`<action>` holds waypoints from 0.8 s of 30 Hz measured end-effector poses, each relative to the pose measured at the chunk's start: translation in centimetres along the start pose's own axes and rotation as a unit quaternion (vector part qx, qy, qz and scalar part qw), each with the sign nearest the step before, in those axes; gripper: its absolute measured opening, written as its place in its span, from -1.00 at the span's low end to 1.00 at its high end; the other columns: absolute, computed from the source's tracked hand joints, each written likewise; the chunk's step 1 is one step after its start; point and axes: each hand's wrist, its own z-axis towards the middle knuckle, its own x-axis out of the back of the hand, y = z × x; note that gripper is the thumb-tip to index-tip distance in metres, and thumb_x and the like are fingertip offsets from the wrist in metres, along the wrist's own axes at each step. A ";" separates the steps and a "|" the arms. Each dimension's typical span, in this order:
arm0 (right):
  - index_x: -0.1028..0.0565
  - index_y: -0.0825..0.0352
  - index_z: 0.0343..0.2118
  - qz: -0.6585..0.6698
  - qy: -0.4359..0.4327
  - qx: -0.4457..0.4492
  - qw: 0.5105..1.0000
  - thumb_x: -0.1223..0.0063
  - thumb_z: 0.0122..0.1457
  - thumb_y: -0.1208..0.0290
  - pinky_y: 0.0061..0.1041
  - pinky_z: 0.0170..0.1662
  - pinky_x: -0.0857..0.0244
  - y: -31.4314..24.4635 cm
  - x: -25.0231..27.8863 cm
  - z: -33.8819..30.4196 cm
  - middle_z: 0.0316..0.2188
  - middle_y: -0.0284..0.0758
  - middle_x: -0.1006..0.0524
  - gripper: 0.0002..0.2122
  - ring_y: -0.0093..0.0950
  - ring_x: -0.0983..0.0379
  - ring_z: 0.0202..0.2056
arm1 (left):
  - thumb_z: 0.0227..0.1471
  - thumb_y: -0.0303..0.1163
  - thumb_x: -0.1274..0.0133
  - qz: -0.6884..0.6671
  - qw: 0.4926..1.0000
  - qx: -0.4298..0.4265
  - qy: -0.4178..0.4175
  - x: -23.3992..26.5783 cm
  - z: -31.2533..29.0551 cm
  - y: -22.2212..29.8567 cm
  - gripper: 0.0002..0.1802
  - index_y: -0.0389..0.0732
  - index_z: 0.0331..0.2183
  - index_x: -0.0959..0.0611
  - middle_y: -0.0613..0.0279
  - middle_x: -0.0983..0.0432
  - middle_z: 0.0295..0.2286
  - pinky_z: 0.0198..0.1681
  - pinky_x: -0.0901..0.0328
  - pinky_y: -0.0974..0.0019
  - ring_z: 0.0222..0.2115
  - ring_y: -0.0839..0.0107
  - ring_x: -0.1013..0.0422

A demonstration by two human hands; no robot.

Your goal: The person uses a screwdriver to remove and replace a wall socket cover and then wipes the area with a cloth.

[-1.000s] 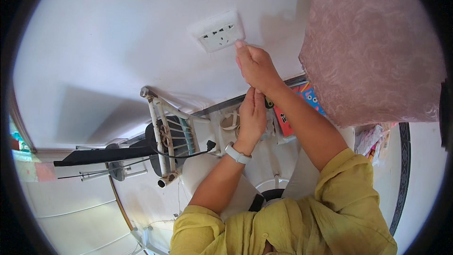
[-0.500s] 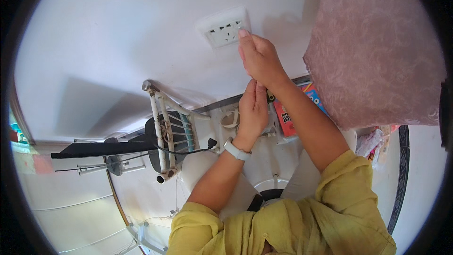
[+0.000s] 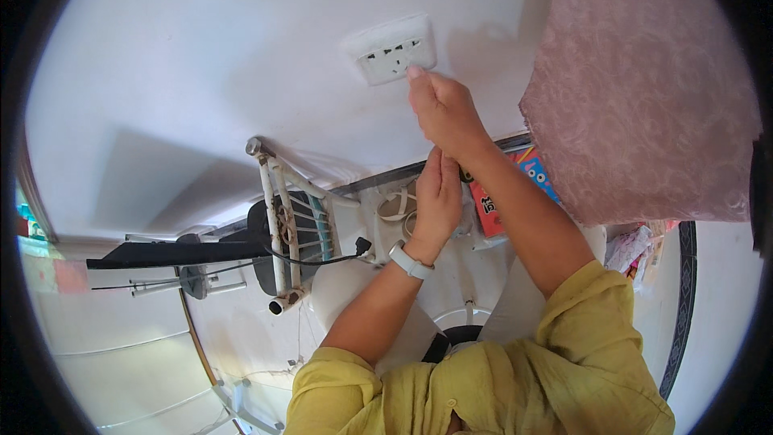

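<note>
A white wall socket panel [image 3: 393, 52] with several dark slots is set in the wall ahead. My right hand [image 3: 447, 113] is just below its lower right corner, thumb pointing up at the panel. Its fingers are curled in, and whatever they may hold is hidden. My left hand [image 3: 439, 197] reaches up beneath it, fingers stretched out and fingertips by the right wrist. A pale-strapped watch [image 3: 411, 262] sits on my left wrist. Left of that wrist lies the black plug [image 3: 363, 246] of a dark cable.
A worn white metal rack [image 3: 282, 225] stands to the left, beside a long black bar [image 3: 173, 254]. Pink patterned cloth [image 3: 644, 89] hangs on the right. Below it are a red-and-blue package [image 3: 491, 209] and a crumpled bag [image 3: 630, 248]. Pale sandals [image 3: 397, 205] lie near the wall's base.
My right hand has dropped slightly from the socket panel, so its thumb now overlaps less of the panel. The left hand has shifted slightly right, staying beneath it.
</note>
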 end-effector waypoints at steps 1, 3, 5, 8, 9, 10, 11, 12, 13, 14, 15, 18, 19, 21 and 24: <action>-0.28 0.34 -0.70 -0.001 -0.001 -0.001 1.000 0.27 0.21 0.09 -0.61 -0.67 -0.08 -0.1 0.1 0.2 -0.80 -0.47 -0.22 -0.55 -0.66 -0.15 -0.75 | 0.21 -0.31 0.32 0.023 1.000 -0.011 -0.004 0.0 0.1 0.4 -0.67 -0.36 -0.20 -0.41 0.16 -0.40 -0.46 -0.34 -0.20 0.46 -0.45 0.50 -0.25; -0.28 0.34 -0.70 0.005 0.011 0.035 0.999 0.27 0.20 0.08 -0.60 -0.68 -0.08 -1.1 0.2 0.6 -0.80 -0.47 -0.23 -0.55 -0.66 -0.15 -0.75 | 0.20 -0.30 0.32 0.026 1.000 -0.006 -0.008 0.4 0.3 0.7 -0.67 -0.37 -0.20 -0.40 0.16 -0.40 -0.46 -0.35 -0.20 0.46 -0.45 0.50 -0.25; -0.28 0.33 -0.70 0.004 0.004 0.026 1.000 0.26 0.20 0.07 -0.60 -0.68 -0.07 -0.2 -0.2 0.2 -0.80 -0.47 -0.23 -0.55 -0.66 -0.15 -0.75 | 0.20 -0.29 0.32 0.030 0.999 -0.007 -0.015 0.4 0.2 0.4 -0.67 -0.37 -0.20 -0.40 0.16 -0.40 -0.46 -0.35 -0.20 0.46 -0.45 0.51 -0.25; -0.28 0.33 -0.71 -0.004 -0.004 -0.003 1.000 0.26 0.20 0.06 -0.61 -0.69 -0.06 0.1 0.0 -0.1 -0.81 -0.47 -0.23 -0.54 -0.66 -0.14 -0.76 | 0.20 -0.28 0.30 -0.013 1.000 0.017 -0.001 0.0 0.0 -0.5 -0.66 -0.37 -0.20 -0.40 0.15 -0.38 -0.48 -0.36 -0.20 0.45 -0.47 0.48 -0.24; -0.28 0.33 -0.71 -0.010 -0.007 -0.028 1.000 0.25 0.20 0.05 -0.61 -0.69 -0.05 0.0 0.1 -0.1 -0.81 -0.47 -0.22 -0.53 -0.67 -0.14 -0.76 | 0.20 -0.28 0.31 0.001 1.000 0.006 0.000 -0.1 0.0 -0.3 -0.66 -0.37 -0.19 -0.40 0.12 -0.40 -0.47 -0.36 -0.21 0.42 -0.47 0.45 -0.26; -0.28 0.33 -0.71 -0.011 -0.011 -0.025 1.000 0.25 0.20 0.05 -0.61 -0.69 -0.05 -0.2 0.1 0.2 -0.81 -0.47 -0.22 -0.53 -0.67 -0.14 -0.76 | 0.20 -0.29 0.31 0.006 1.000 0.000 0.002 0.0 0.2 -0.1 -0.66 -0.37 -0.19 -0.40 0.10 -0.41 -0.46 -0.35 -0.21 0.41 -0.46 0.43 -0.28; -0.28 0.33 -0.72 -0.001 -0.003 -0.011 1.000 0.26 0.20 0.06 -0.61 -0.70 -0.04 -0.7 0.1 0.5 -0.82 -0.48 -0.22 -0.53 -0.67 -0.14 -0.76 | 0.20 -0.29 0.31 0.010 1.000 -0.007 0.005 0.0 0.3 0.4 -0.66 -0.37 -0.19 -0.40 0.09 -0.41 -0.45 -0.35 -0.22 0.40 -0.46 0.41 -0.29; -0.28 0.32 -0.72 0.010 0.004 0.004 1.000 0.26 0.19 0.06 -0.61 -0.70 -0.03 -1.0 0.2 0.7 -0.82 -0.48 -0.21 -0.54 -0.67 -0.14 -0.76 | 0.20 -0.29 0.32 0.018 1.000 -0.013 -0.009 0.2 0.4 1.1 -0.66 -0.37 -0.18 -0.40 0.02 -0.43 -0.43 -0.35 -0.23 0.36 -0.44 0.32 -0.33; -0.28 0.32 -0.72 0.008 -0.001 0.007 1.000 0.26 0.19 0.06 -0.61 -0.70 -0.03 -1.0 0.1 0.7 -0.82 -0.48 -0.21 -0.54 -0.67 -0.14 -0.76 | 0.20 -0.30 0.32 0.026 0.999 -0.020 -0.023 0.3 0.5 1.6 -0.66 -0.36 -0.18 -0.39 -0.04 -0.44 -0.41 -0.34 -0.23 0.32 -0.42 0.23 -0.37; -0.27 0.31 -0.72 0.001 -0.002 -0.025 1.000 0.26 0.19 0.06 -0.62 -0.70 -0.03 -1.1 -0.1 0.4 -0.83 -0.48 -0.21 -0.54 -0.68 -0.14 -0.76 | 0.20 -0.30 0.32 0.024 0.999 -0.024 -0.019 0.3 0.5 1.0 -0.66 -0.36 -0.18 -0.39 -0.04 -0.44 -0.41 -0.34 -0.23 0.32 -0.42 0.23 -0.37; -0.27 0.31 -0.72 -0.008 -0.001 -0.055 0.998 0.26 0.19 0.05 -0.63 -0.70 -0.03 -1.5 -0.1 0.3 -0.83 -0.48 -0.21 -0.54 -0.68 -0.15 -0.76 | 0.20 -0.27 0.33 0.040 0.996 -0.074 0.005 0.0 0.6 0.2 -0.66 -0.33 -0.19 -0.40 0.21 -0.35 -0.49 -0.47 -0.13 0.45 -0.53 0.47 -0.21; -0.31 0.44 -0.63 0.027 -0.038 -0.159 0.986 0.25 0.20 0.14 -0.42 -0.53 -0.17 -2.8 0.2 -0.2 -0.78 -0.20 -0.25 -0.57 -0.48 -0.18 -0.68 | 0.21 -0.26 0.34 0.030 0.997 -0.071 0.018 0.0 0.1 0.6 -0.67 -0.30 -0.20 -0.40 0.45 -0.26 -0.57 -0.59 -0.03 0.57 -0.62 0.70 -0.05; -0.31 0.44 -0.63 0.024 -0.042 -0.155 0.987 0.25 0.20 0.14 -0.42 -0.53 -0.17 -2.8 0.1 -0.2 -0.78 -0.20 -0.25 -0.57 -0.48 -0.18 -0.68 | 0.21 -0.27 0.34 0.006 1.000 -0.015 0.001 0.0 0.0 1.1 -0.68 -0.30 -0.21 -0.40 0.45 -0.25 -0.56 -0.58 -0.03 0.56 -0.61 0.70 -0.06; -0.30 0.45 -0.63 0.010 -0.043 -0.106 0.993 0.23 0.20 0.17 -0.43 -0.56 -0.16 -2.6 -0.3 -0.5 -0.78 -0.17 -0.25 -0.58 -0.50 -0.15 -0.70 | 0.21 -0.28 0.35 -0.023 0.999 -0.027 0.016 -0.1 -0.3 -0.1 -0.68 -0.30 -0.22 -0.40 0.45 -0.24 -0.57 -0.58 -0.03 0.56 -0.61 0.70 -0.06; -0.31 0.46 -0.63 -0.052 -0.061 0.003 0.997 0.21 0.20 0.20 -0.41 -0.55 -0.16 -1.1 -1.1 -1.0 -0.78 -0.14 -0.26 -0.60 -0.47 -0.15 -0.70 | 0.20 -0.30 0.36 -0.072 0.996 -0.022 0.038 -0.8 -0.7 -0.7 -0.69 -0.30 -0.24 -0.40 0.44 -0.23 -0.58 -0.57 -0.03 0.54 -0.60 0.69 -0.07</action>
